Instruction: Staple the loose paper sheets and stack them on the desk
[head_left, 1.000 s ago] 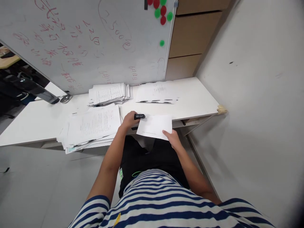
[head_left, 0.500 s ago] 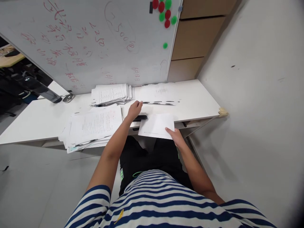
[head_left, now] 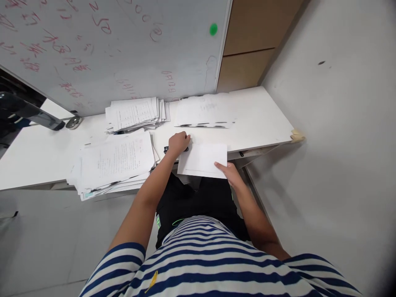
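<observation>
Left of frame centre, a black, elongated, stapler-like tool (head_left: 166,149) is lying under the left hand (head_left: 178,142), grip hidden, seemingly pressing; centrally, white rectangular paper (head_left: 202,160), probably next needing steadiness, is being pinched by the right hand (head_left: 232,175).

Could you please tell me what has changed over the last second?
The left hand has let go of the left end of the black stapler, lifted, and moved right, over its middle; whether it presses is unclear. The view has shifted, leaving one green magnet visible. The right hand still holds the white paper by its right side; the paper piles stayed put.
</observation>
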A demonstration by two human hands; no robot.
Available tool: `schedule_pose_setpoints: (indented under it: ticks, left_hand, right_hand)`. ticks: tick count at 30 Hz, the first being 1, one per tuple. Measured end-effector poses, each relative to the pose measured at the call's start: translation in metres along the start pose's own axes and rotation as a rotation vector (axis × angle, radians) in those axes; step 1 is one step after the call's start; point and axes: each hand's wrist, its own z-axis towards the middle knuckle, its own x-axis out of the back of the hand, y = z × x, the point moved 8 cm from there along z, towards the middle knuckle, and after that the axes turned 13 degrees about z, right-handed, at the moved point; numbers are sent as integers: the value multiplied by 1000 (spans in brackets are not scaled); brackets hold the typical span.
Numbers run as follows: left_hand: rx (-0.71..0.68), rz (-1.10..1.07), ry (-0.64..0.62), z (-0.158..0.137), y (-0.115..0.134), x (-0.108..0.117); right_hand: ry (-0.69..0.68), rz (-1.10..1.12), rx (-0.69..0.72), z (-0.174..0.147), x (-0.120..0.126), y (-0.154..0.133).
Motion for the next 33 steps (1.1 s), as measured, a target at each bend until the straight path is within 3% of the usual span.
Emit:
schedule_pose_setpoints:
  ticks: [4,7,12,14,18,20,23,26,28,33]
  left_hand:
    - [3,62,-20,4,5,-6]
    - [-13,-53,69,-1,4,3]
    - [21,-477,536,-32,-29,45]
    - [28,-488,621,-48,-44,50]
    - [-183,-168,382,-63,-40,26]
    - [-201,-42,299,-66,-41,10]
    - [-117,14,336,-66,-47,2]
    - [-62,27,377,-62,-47,-2]
    - [-28,31,396,-59,-47,-3]
    - [70,16,418,-57,-47,-3]
  right_hand:
    - [19,41,-1,0,-2,7]
    - [26,58,19,-2,-4,9]
    - [36,28,77,-7,-5,10]
    - [46,5,115,-7,-5,6]
    - [57,-37,166,-6,0,-18]
    - [58,-110,201,-9,10,-43]
    - [134,-207,318,-27,37,-91]
    - [240,-164,439,-55,62,-124]
    - [267,-129,447,-68,66,-124]
    - [241,-85,342,-67,53,-89]
